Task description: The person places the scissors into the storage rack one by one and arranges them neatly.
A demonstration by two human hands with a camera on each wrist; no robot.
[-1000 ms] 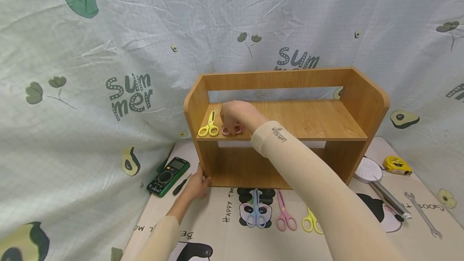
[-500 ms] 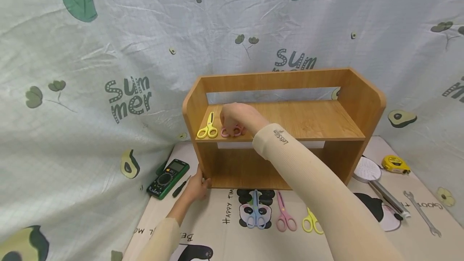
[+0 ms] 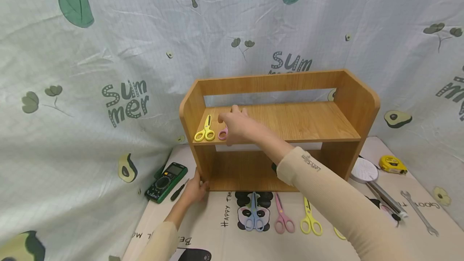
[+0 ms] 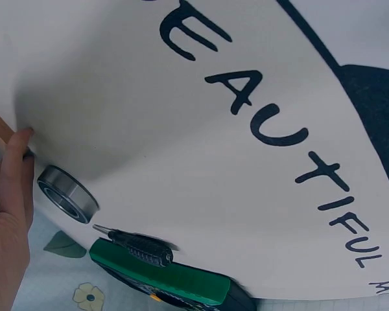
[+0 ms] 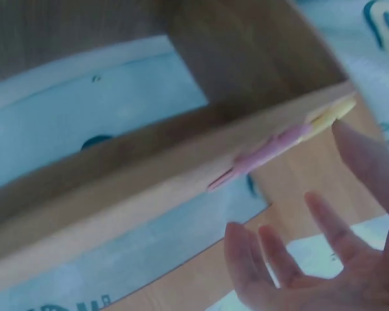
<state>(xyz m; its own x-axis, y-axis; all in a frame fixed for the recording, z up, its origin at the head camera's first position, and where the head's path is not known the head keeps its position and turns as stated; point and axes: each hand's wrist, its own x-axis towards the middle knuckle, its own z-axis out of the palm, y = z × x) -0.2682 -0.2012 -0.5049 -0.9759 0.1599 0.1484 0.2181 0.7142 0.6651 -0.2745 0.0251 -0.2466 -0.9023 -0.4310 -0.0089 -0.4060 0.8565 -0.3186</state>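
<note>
A wooden two-tier shelf (image 3: 297,120) stands before me. On its upper board, at the left end, lie yellow scissors (image 3: 205,130) and, beside them, pink scissors (image 3: 222,133) partly covered by my right hand (image 3: 237,127). That hand hovers at the pink scissors with its fingers spread and nothing in its grasp; the right wrist view shows a gap between the fingers and the board. My left hand (image 3: 194,188) rests against the shelf's lower left corner, its fingers fairly straight along the side panel. In front of the shelf lie blue scissors (image 3: 254,212), pink scissors (image 3: 282,217) and yellow scissors (image 3: 310,218).
Left of the shelf are a green multimeter (image 3: 166,182), a screwdriver (image 3: 179,191) and a metal bearing (image 4: 68,194). On the right lie a tape measure (image 3: 393,164), a wrench (image 3: 419,213) and a round white disc (image 3: 364,170). More yellow scissors (image 3: 339,234) peek out under my sleeve.
My right hand has let go of the pink scissors on the upper board; its fingers have spread and the arm has drawn slightly back. My left hand has stayed at the shelf corner.
</note>
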